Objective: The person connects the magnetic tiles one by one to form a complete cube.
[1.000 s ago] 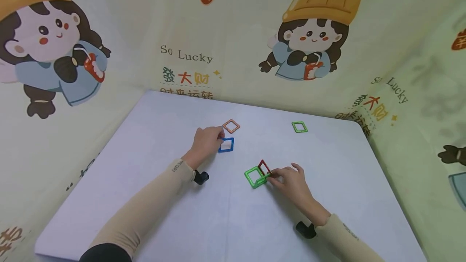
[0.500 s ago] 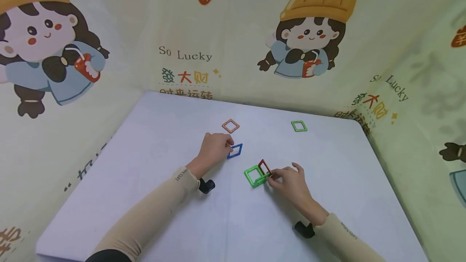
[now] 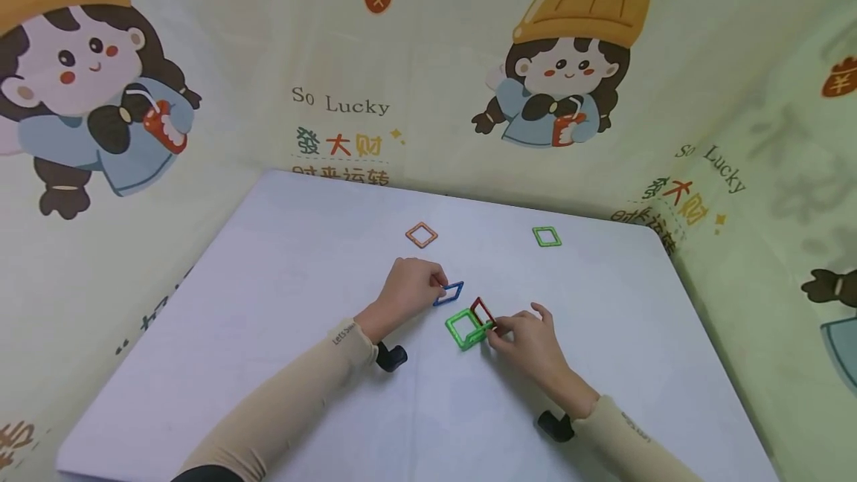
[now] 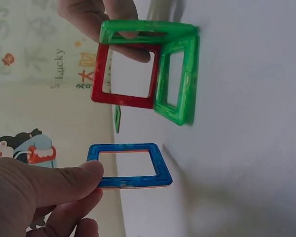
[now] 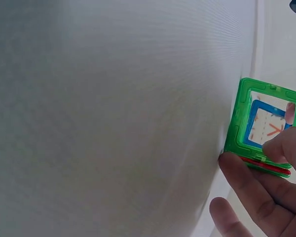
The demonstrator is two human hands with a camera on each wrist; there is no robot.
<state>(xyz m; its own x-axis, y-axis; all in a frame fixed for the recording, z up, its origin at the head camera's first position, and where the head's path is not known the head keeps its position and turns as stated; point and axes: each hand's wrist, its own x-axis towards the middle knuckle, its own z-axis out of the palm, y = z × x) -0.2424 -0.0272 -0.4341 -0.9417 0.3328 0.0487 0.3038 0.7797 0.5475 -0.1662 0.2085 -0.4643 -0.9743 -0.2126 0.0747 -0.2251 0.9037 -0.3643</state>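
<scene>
Blue frame [image 4: 158, 163] in left hand [image 3: 408, 288], right hand [image 3: 532, 341] nearby

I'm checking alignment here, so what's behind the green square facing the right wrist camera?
Through its opening, the green square shows part of the blue square and, beyond that, printed cloth. The right hand covers one corner, hiding whatever lies behind it.
</scene>
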